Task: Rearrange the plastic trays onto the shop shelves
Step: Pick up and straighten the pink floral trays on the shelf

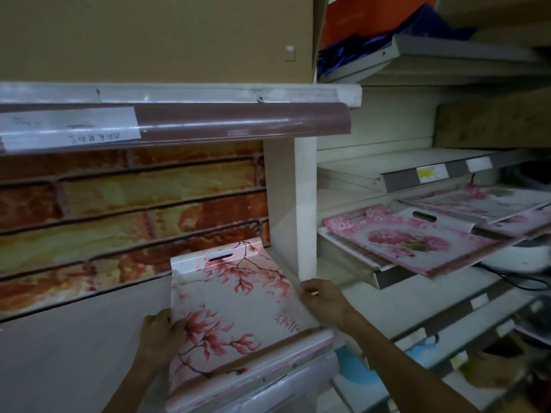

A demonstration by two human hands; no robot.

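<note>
tray (235,305) lies on the shelf (89,338), its side edges held by left hand (158,332) and right hand (323,299) fingers.

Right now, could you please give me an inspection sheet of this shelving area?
Surface: pale lower shelf, bare left of the tray.
Job's things: floral tray lies on that shelf, its near end over the front edge; more pink floral trays overlap on the right-hand shelf.
Clutter: blue bags on the top right shelf; cardboard box below them.
Grippers: left hand grips the tray's left edge; right hand holds its right edge.
Cables: black cable beside a white appliance, far right.
Surroundings: brick-pattern panel behind the shelf; paper label on the shelf rail above.
</note>
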